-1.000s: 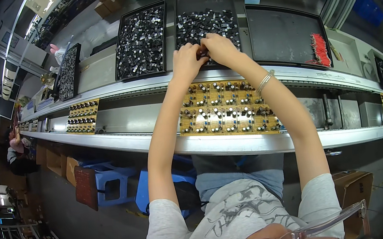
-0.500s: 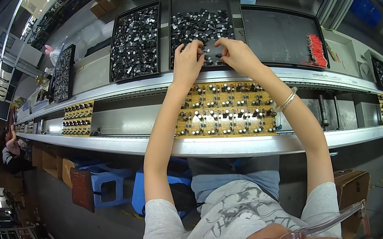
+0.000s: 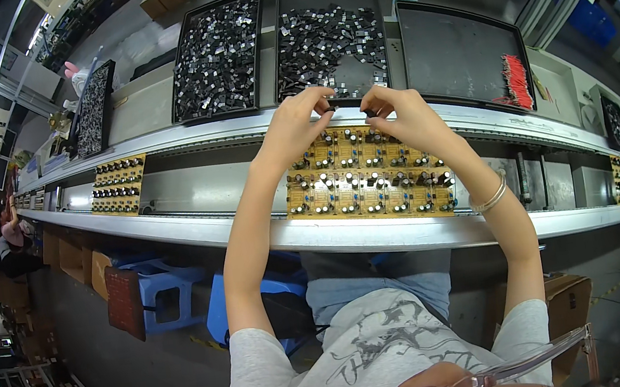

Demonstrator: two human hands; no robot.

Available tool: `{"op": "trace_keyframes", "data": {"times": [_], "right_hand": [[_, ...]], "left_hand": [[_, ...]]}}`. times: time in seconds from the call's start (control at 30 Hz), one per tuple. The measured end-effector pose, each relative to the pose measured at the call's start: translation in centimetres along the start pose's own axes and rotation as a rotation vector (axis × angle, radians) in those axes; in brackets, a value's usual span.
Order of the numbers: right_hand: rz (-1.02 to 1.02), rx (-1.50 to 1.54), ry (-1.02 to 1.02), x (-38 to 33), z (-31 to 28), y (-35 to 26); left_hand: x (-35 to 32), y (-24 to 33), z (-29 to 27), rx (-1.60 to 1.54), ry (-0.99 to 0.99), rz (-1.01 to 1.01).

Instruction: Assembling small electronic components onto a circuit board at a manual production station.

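Note:
My left hand point(image 3: 299, 126) is closed in a pinch over the far left part of a yellow circuit board panel point(image 3: 368, 183). A small black electronic component point(image 3: 331, 109) shows at its fingertips. My right hand point(image 3: 408, 115) pinches another small black component point(image 3: 370, 113) above the panel's far edge. The panel lies on the rail line and carries rows of upright cylindrical capacitors and other small parts. Just beyond my hands, a black tray point(image 3: 327, 35) holds a heap of loose black components with silvery parts. Its near right portion shows bare tray bottom.
Left of that tray stands another full black tray point(image 3: 175, 94). To the right, a black tray point(image 3: 455, 49) holds a bundle of red parts point(image 3: 517, 80). Metal rails point(image 3: 378, 238) run across, with another board panel point(image 3: 118, 187) at left. Blue stools point(image 3: 170, 290) stand below.
Both hands have come back from the component tray toward me and now hover over the panel's far edge, small black components at their fingertips. The view has shifted slightly.

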State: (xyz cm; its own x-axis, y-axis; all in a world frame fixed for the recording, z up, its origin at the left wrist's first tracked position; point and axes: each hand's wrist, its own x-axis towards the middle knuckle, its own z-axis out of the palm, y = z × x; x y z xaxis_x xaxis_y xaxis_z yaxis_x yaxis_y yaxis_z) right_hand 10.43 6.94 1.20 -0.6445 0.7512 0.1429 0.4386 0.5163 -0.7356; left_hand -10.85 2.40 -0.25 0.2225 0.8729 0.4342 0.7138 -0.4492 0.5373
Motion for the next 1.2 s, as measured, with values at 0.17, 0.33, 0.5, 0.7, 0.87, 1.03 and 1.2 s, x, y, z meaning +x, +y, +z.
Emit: {"op": "trace_keyframes", "data": {"times": [0.17, 0.33, 0.5, 0.7, 0.87, 1.03, 1.2], "right_hand": [[0.031, 0.331, 0.089, -0.2, 0.8, 0.1], [0.019, 0.313, 0.128, 0.0, 1.2, 0.8], [0.024, 0.106, 0.063, 0.0, 1.4, 0.1], [0.029, -0.049, -0.064, 0.8, 2.8, 0.0], [-0.053, -0.219, -0.053, 1.6, 3.9, 0.8], [-0.027, -0.254, -0.059, 1.7, 4.5, 0.7], [-0.018, -0.291, -0.064, 1.6, 4.3, 0.3]], "left_hand": [[-0.5, -1.1, 0.4, -0.077, -0.025, 0.039], [-0.5, -1.1, 0.2, -0.026, -0.032, 0.063], [-0.6, -0.9, -0.4, -0.014, -0.073, 0.093], [-0.6, -0.8, -0.9, -0.012, -0.15, 0.047], [-0.5, -0.7, -1.4, -0.034, -0.206, -0.01], [-0.7, -0.8, -1.4, 0.003, -0.21, 0.009], [-0.7, -0.9, -1.4, 0.021, -0.211, -0.002]]}}
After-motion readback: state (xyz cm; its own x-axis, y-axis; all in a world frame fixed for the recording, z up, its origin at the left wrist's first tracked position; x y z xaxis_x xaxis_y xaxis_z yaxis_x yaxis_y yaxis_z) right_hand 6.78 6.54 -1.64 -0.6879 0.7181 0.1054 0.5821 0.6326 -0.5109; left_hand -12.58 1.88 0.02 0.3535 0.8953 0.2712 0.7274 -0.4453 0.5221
